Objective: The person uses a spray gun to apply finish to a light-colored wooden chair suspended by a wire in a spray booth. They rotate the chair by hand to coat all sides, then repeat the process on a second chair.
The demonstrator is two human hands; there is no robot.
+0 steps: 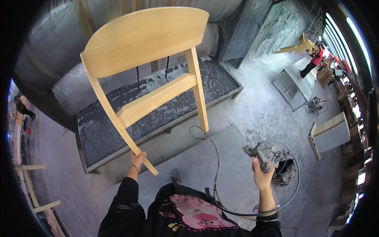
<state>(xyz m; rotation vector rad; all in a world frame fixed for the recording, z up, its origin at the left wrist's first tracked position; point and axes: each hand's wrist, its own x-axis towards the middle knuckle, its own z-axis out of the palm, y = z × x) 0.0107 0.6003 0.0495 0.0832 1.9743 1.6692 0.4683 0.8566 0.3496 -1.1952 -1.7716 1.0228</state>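
A pale wooden chair back frame hangs in front of me, with a wide curved backrest, a crossbar and two legs. My left hand is closed around its left leg, near the lower end. Away to the right, my right hand grips the handle of a spray gun, its nozzle toward the upper left. A hose loops from the gun around my right forearm. The right leg of the frame ends above the floor, touched by neither hand.
Behind the frame stands a long, low trough of dark liquid with pale foam. Pump-like equipment sits right of the gun. Farther right are a grey metal box, stacked slatted wood and another person beside wooden parts. Wooden pieces lie left.
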